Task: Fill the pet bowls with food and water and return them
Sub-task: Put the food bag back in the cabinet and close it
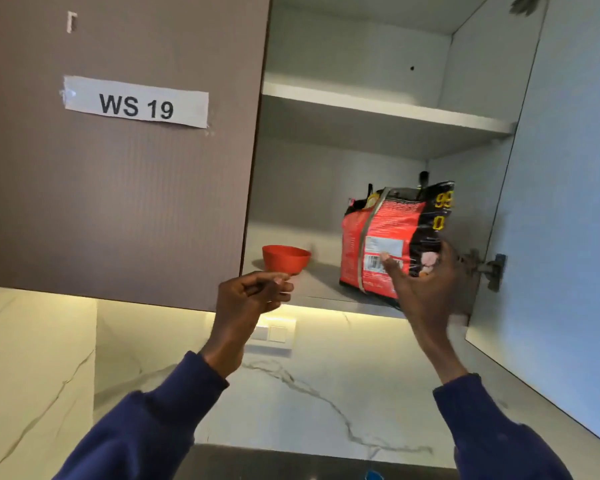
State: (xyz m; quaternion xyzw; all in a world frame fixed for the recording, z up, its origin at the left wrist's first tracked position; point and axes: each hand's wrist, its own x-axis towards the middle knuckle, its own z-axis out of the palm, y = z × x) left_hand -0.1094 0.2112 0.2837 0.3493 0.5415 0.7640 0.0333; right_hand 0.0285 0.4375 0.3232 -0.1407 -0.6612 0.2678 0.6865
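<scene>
Scoop (286, 259) handle hidden in left fingers (258, 283) — right hand (426, 275) blurred against bag (385, 226).
</scene>
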